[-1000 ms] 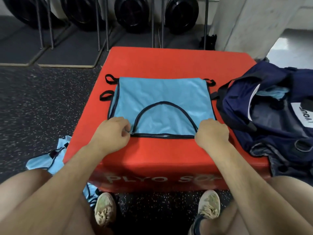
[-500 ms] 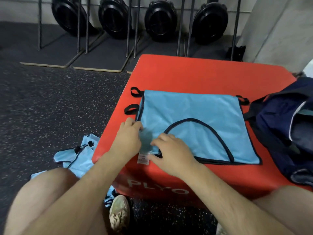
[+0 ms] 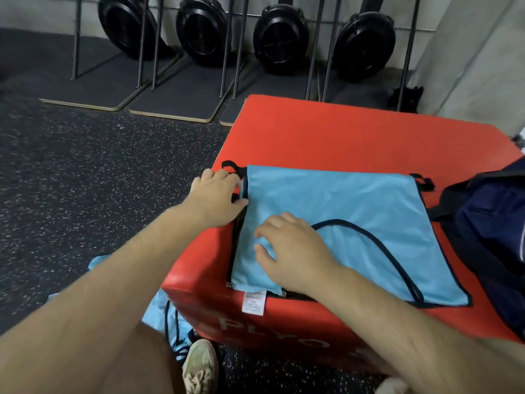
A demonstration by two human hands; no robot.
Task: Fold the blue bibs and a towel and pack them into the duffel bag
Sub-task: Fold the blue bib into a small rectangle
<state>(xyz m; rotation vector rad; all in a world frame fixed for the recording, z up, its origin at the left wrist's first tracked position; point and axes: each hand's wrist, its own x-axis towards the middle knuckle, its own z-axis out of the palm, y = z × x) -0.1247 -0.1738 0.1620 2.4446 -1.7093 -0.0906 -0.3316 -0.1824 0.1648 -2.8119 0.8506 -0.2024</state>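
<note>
A light blue bib [image 3: 355, 211] with black trim lies flat on the red plyo box [image 3: 341, 137], folded in half, its white label hanging over the front edge. My left hand [image 3: 218, 194] rests at the bib's left edge, fingers on the black side loops. My right hand [image 3: 289, 245] presses flat on the bib's near left part, fingers spread. The navy duffel bag [image 3: 494, 237] sits open on the box's right side, partly out of frame. More blue bibs [image 3: 167, 314] lie in a heap on the floor beside the box.
Dark speckled rubber floor [image 3: 85, 180] stretches to the left. Several black fan-wheel machines [image 3: 281, 38] on metal frames stand along the back wall. A grey pillar [image 3: 468, 52] rises at the back right. My knees and shoes are at the box's front.
My left hand has slid up the bib's left edge to the side loops. My right hand has moved up onto the cloth and spread flat. The view has shifted left.
</note>
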